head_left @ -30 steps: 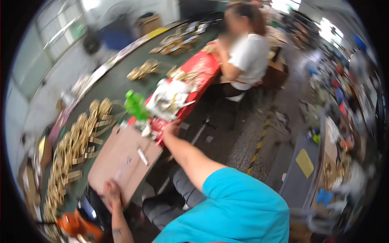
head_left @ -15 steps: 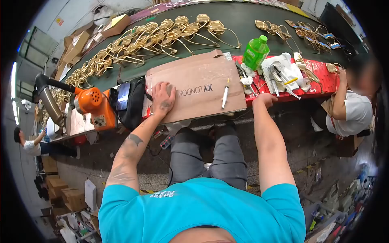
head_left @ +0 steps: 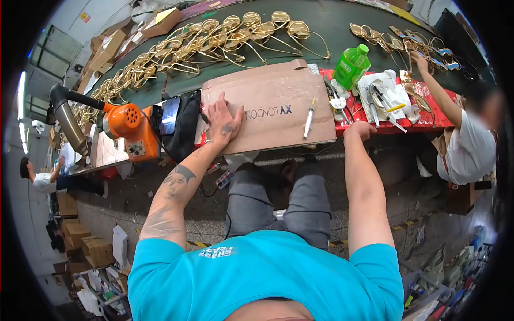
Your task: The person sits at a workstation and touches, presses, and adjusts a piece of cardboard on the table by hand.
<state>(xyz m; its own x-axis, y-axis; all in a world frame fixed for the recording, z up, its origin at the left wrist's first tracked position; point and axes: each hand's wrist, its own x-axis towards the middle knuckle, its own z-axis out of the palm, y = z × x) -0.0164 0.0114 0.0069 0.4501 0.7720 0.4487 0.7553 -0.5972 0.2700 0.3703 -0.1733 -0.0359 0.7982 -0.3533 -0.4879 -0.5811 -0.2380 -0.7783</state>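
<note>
My left hand (head_left: 224, 119) lies flat with fingers spread on a brown cardboard sheet (head_left: 273, 125) printed with "XY LONDON". My right hand (head_left: 360, 130) rests at the front edge of the red-covered bench (head_left: 436, 119), its fingers curled at the edge; whether they grip anything is hidden. A syringe (head_left: 309, 119) lies on the cardboard between my hands. Beyond my right hand are a green bottle (head_left: 350, 66) and a white cloth (head_left: 381, 91) with tools and a yellow-handled piece on it. A black bag (head_left: 184, 125) with a phone (head_left: 169, 115) sits left of the cardboard.
An orange machine (head_left: 142, 134) with a bent nozzle stands at the left. Gold sandals (head_left: 230, 40) line the green conveyor (head_left: 337, 16). At the right a person (head_left: 466, 142) reaches toward more sandals (head_left: 423, 48); another person (head_left: 43, 181) is far left.
The view has swung from a tilted, blurred angle to a level one over the bench, then shifted slightly. The person at the right has stretched an arm toward the sandals on the conveyor.
</note>
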